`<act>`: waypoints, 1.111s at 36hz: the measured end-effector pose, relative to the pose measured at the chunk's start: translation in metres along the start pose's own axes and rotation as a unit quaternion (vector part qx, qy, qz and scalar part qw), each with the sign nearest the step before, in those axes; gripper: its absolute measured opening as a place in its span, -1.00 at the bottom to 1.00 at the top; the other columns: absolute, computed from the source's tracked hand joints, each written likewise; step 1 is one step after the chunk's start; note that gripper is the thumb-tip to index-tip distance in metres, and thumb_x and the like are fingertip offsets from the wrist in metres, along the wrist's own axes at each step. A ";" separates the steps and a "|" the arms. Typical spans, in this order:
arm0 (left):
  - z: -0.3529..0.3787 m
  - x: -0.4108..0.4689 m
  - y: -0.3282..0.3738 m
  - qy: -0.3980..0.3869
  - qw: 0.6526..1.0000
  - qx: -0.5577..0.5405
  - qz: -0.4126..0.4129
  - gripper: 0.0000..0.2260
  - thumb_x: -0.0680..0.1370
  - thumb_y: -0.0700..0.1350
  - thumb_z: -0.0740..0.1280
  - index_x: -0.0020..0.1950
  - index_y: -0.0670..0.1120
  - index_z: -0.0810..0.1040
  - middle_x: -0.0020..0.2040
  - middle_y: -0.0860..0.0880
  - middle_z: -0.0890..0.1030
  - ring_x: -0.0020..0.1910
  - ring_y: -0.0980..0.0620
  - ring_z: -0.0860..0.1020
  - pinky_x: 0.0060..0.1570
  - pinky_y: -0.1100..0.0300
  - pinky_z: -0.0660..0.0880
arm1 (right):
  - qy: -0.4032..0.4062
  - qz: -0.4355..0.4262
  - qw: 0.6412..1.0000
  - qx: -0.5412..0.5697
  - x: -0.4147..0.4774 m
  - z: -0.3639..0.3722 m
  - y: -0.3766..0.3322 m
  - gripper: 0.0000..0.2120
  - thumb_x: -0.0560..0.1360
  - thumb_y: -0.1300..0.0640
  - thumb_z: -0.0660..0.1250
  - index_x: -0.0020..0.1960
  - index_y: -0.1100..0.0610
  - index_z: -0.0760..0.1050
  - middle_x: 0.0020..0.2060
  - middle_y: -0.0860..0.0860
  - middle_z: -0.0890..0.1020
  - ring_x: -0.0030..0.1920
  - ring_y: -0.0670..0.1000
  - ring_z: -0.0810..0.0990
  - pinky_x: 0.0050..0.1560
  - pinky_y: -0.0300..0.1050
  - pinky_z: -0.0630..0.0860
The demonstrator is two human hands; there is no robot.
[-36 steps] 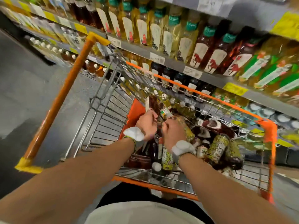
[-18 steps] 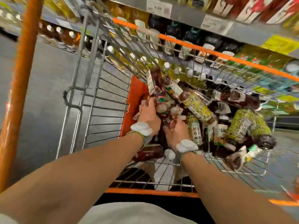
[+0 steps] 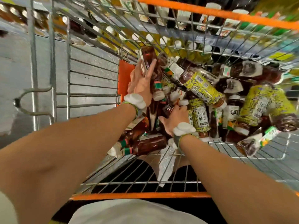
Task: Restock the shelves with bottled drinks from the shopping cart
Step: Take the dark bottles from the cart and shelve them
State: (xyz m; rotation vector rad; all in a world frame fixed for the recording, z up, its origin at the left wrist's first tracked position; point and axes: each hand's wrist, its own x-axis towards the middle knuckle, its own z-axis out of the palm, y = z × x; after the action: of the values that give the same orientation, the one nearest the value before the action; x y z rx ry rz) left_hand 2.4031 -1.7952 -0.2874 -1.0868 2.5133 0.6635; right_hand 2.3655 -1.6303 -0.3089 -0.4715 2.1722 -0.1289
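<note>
The wire shopping cart (image 3: pixel 140 195) with an orange rim holds several bottled drinks, some brown, some with yellow-green labels (image 3: pixel 202 85). My left hand (image 3: pixel 140 83) lies with straight, spread fingers against a brown bottle (image 3: pixel 148 55) that leans base-up in the cart's far left corner, its white cap (image 3: pixel 157 95) pointing down. My right hand (image 3: pixel 174 118) is lower in the pile, fingers curled round a dark brown bottle (image 3: pixel 167 108) beside a white cap (image 3: pixel 183 102). Its palm hides most of that bottle.
Shelves of bottled drinks (image 3: pixel 181 15) run behind the cart's far wire wall, blurred. Grey floor (image 3: pixel 14 70) lies to the left. The cart's folded child-seat flap (image 3: pixel 90 88) stands at the left, and an orange panel (image 3: pixel 125 75) backs the corner.
The view has dropped and closed in on the cart. My left hand has slid up from the pile onto the leaning brown bottle and spread its fingers. My right hand stays low among the bottles.
</note>
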 end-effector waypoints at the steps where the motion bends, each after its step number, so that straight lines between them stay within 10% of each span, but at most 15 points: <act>1: 0.000 0.004 -0.001 0.001 1.000 -0.002 0.007 -0.11 0.45 -0.28 0.19 0.60 0.29 -0.16 0.64 -0.05 -0.15 0.61 -0.24 -0.04 0.50 -0.14 0.15 | -0.004 -0.006 1.000 -0.007 0.001 0.000 0.001 -0.25 0.48 -0.27 0.39 0.37 0.28 0.32 0.31 0.24 0.34 0.27 0.23 0.40 0.26 0.05 0.43; 19: 0.000 0.000 0.004 0.026 0.996 0.059 0.059 -0.14 0.40 -0.43 0.23 0.53 0.29 0.17 0.64 0.01 -0.08 0.56 -0.19 0.06 0.28 -0.21 0.44 | -0.031 -0.014 0.999 0.020 0.006 -0.011 0.002 -0.23 0.44 -0.23 0.46 0.37 0.31 0.36 0.36 0.24 0.37 0.32 0.23 0.43 0.28 -0.01 0.41; 26: -0.015 -0.030 0.010 0.009 0.998 0.026 0.059 -0.18 0.45 -0.35 0.26 0.58 0.23 0.11 0.65 0.09 -0.08 0.58 -0.14 0.02 0.39 -0.14 0.35 | 0.010 0.028 0.976 0.217 -0.024 -0.043 0.015 -0.64 0.33 -0.07 0.60 -0.02 0.15 0.67 -0.20 0.02 0.67 -0.13 0.04 0.64 -0.22 -0.15 0.45; 29: -0.024 -0.032 0.017 -0.021 0.997 -0.012 0.077 -0.24 0.48 -0.24 0.36 0.60 0.15 0.14 0.63 0.01 0.11 0.58 -0.14 0.08 0.48 -0.11 0.22 | 0.031 0.030 0.973 0.228 -0.035 -0.064 0.019 -0.53 0.27 -0.31 0.53 -0.16 0.10 0.66 -0.29 0.02 0.68 -0.22 0.08 0.66 -0.24 -0.07 0.57; 37: -0.071 -0.056 0.062 0.011 0.987 -0.120 0.111 -0.29 0.45 0.20 0.48 0.48 -0.09 0.37 0.27 -0.20 0.49 0.26 -0.26 0.45 0.23 -0.15 0.44 | 0.121 0.006 0.974 0.189 -0.080 -0.145 -0.005 -0.45 0.29 -0.13 0.62 0.13 0.15 0.57 0.01 -0.01 0.61 0.03 -0.01 0.58 0.10 -0.04 0.51; 40: -0.112 -0.072 0.089 0.077 0.983 -0.124 0.109 -0.35 0.46 0.20 0.47 0.45 -0.05 0.40 0.23 -0.16 0.46 0.22 -0.23 0.43 0.20 -0.04 0.40 | 0.170 -0.034 0.963 0.207 -0.111 -0.181 -0.006 -0.46 0.31 -0.15 0.60 0.12 0.15 0.53 -0.06 -0.05 0.58 -0.07 -0.01 0.54 -0.08 -0.10 0.45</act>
State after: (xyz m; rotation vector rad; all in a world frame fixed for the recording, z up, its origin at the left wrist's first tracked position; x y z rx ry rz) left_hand 2.3724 -1.7585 -0.1351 -0.9822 2.7651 1.0119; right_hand 2.2828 -1.6075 -0.1144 -0.2960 2.3753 -0.7337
